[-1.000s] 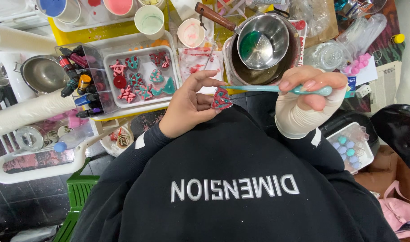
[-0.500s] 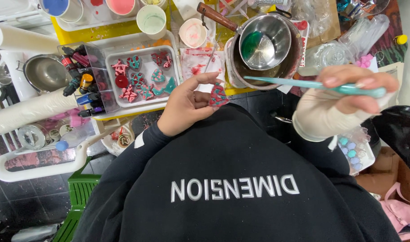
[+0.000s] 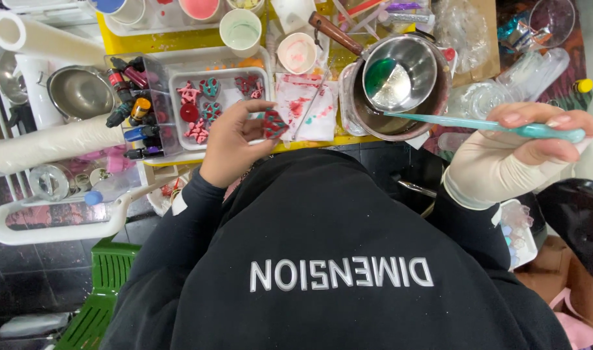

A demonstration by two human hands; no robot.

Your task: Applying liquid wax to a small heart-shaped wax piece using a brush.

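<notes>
A small red-and-teal piece (image 3: 274,123) is pinched in the left hand (image 3: 235,139) fingers above the table's (image 3: 199,40) front edge, just beside a white tray (image 3: 179,81) w/ similar pieces. A long teal brush (image 3: 484,126) is gripped by the right hand (image 3: 523,152), wrist wrapped in pale cloth, its tip at a steel saucepan (image 3: 400,74) holding teal liquid. Dye bottles (image 3: 131,107), paint cups (image 3: 241,29) & a stained cloth (image 3: 303,104) are crowded around.

I see a bright, evenly lit view with soft, faint shadows, glare shining off the steel pot (image 3: 400,81) and clear plastic wrap (image 3: 462,26), slight wide-angle bending at the edges, and mild motion blur on my right hand (image 3: 526,152).
</notes>
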